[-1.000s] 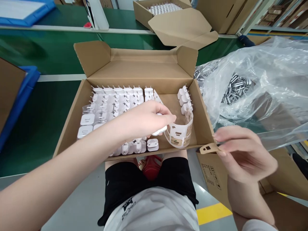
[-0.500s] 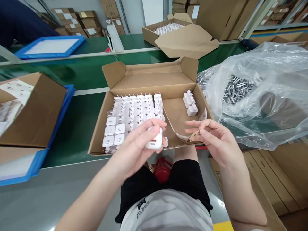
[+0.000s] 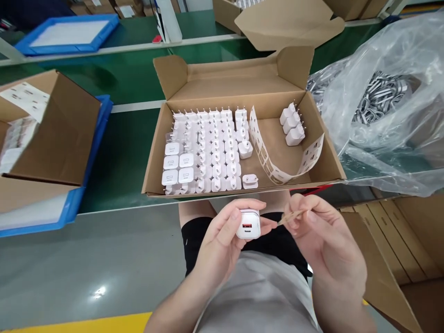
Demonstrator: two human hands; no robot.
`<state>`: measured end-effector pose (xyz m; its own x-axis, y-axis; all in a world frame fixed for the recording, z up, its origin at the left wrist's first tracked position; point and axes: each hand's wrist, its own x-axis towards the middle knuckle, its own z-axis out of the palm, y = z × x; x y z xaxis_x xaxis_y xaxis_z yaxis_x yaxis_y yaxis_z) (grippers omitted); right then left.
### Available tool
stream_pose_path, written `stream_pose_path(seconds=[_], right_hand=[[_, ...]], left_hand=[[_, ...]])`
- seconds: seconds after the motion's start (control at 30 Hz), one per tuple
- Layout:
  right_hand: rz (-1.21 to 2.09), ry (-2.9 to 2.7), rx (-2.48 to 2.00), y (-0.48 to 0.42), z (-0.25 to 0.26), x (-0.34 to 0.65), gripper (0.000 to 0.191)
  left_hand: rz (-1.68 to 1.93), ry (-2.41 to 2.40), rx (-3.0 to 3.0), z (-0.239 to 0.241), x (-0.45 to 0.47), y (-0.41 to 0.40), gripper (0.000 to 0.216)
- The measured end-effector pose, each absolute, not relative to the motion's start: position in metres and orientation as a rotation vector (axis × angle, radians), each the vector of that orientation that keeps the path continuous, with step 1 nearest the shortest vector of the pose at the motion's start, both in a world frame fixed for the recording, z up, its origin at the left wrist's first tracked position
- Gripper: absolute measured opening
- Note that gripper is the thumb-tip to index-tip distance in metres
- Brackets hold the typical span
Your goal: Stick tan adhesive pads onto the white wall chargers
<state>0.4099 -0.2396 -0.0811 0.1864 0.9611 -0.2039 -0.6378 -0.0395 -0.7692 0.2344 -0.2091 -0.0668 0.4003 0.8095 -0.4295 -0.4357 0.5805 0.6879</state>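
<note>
My left hand point(image 3: 225, 236) is closed round a white USB charger point(image 3: 249, 225), its face with a red port and a slim lower slot turned up toward me. Between thumb and fingers of my right hand point(image 3: 326, 236) is a thin tan, partly see-through film piece point(image 3: 290, 216), close to the left fingertips. Both hands are at the near edge of an open cardboard box point(image 3: 243, 85). Rows of white plug chargers point(image 3: 208, 148) fill its left part, most with pins up. A white sticker strip point(image 3: 270, 171) curves through its right part, beside several more chargers point(image 3: 292, 124).
On the right lies a clear plastic bag point(image 3: 388, 138) with many grey-and-white looped pieces point(image 3: 379, 97). A tilted carton point(image 3: 69, 134) stands over a blue tray point(image 3: 74, 203) on the left. Behind are another blue-rimmed tray point(image 3: 69, 34) and an opened carton point(image 3: 291, 23).
Both hands have come nearer to my body, and the charger's port face now shows fully. The sticker strip now lies in the box, away from my right hand, which keeps the tan film.
</note>
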Motion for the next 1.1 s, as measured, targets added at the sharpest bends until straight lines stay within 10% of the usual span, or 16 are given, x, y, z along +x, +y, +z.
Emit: stream_pose_path(seconds=[1.1], right_hand=[[1.05,-0.368,-1.066,-0.246,-0.086,0.371,0.021]], left_hand=[[1.153,1.044,0.966,-0.08,0.249,-0.211,0.005]])
